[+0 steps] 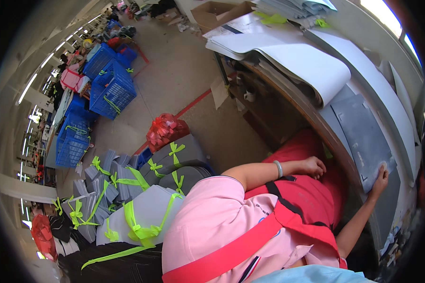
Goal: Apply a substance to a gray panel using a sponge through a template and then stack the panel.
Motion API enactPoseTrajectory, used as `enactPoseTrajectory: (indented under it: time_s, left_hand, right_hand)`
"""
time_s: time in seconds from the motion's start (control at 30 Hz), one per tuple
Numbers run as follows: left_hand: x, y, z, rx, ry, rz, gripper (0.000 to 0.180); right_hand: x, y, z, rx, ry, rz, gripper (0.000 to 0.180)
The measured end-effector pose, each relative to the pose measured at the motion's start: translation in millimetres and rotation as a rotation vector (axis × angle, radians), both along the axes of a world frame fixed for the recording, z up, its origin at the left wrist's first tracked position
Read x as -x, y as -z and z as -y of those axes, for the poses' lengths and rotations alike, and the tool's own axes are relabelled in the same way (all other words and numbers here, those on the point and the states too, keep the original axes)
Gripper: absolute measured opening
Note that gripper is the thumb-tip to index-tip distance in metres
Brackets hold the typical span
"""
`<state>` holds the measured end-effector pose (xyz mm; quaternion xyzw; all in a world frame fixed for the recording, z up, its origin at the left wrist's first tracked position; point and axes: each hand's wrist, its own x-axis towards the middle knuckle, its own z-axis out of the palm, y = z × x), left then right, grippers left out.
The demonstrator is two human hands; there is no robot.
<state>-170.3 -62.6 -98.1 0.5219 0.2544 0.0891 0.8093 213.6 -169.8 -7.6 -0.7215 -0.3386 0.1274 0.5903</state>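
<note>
The dark grey rectangular panel (361, 134) lay flat on the workbench (322, 126), on the person's right, over a paler grey sheet. The panel's long axis ran roughly along the bench edge, from upper left to lower right in the head view. The right hand (380, 180) was at its lower end, so nearly the full length extended away from that hand, toward the white curled sheet (297, 61).

The right hand was found closed on the end of the panel, thumb on the upper face and fingers bent in. How far the fingers reached underneath could not be determined.

The left hand (313, 168), wearing a pale bangle (278, 169) at the wrist, hung before the red apron (311, 198), short of the bench edge. Its fingers were loosely half-curled; the palm was hidden, and whether it held anything could not be told. It was well apart from the hand-held end, and the right hand was clearly the nearer. A long white sheet (370, 85) lay along the panel's far side.
</note>
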Motion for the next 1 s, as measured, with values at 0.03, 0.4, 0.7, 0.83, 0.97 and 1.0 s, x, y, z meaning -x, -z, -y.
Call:
enactPoseTrajectory:
  time_s: [0.03, 0.4, 0.7, 0.83, 0.97, 1.0]
  left_hand:
    - [1.1, -2.3, 0.2, -0.050, 0.006, 0.001, 0.027]
    - [3.3, -23.6, 0.7, 0.101, 0.059, 0.015, 0.028]
    - [-0.7, -21.3, 0.1, 0.113, 0.077, 0.022, 0.030]
    - [3.3, -21.7, -0.7, 0.118, 0.070, 0.031, 0.031]
    - [4.7, -23.1, -0.5, 0.111, 0.074, 0.054, 0.030]
    - [4.2, -22.8, -0.1, 0.110, 0.067, 0.043, 0.029]
  right_hand:
    - [1.9, -0.5, 0.3, -0.009, -0.007, 0.036, 0.031]
    - [16.6, -8.6, -1.3, -0.062, 0.035, -0.017, 0.028]
    - [21.3, -12.2, -0.1, -0.056, 0.080, 0.008, 0.028]
    - [15.9, -8.6, -1.7, -0.081, 0.052, 0.016, 0.028]
    - [12.3, -4.6, -4.0, -0.097, 0.083, 0.011, 0.028]
    - [11.5, -3.8, -4.1, -0.102, 0.064, 0.029, 0.028]
